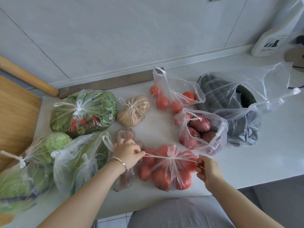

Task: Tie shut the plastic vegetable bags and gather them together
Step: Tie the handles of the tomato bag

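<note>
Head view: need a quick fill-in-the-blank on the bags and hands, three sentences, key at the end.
1. The left hand and the right hand each pinch a handle of the near bag, which holds ____.
2. The bag of leafy greens at the far left is already ____ shut.
3. The bracelet sits on the ____ wrist.

Missing words: tomatoes; tied; left.
</note>
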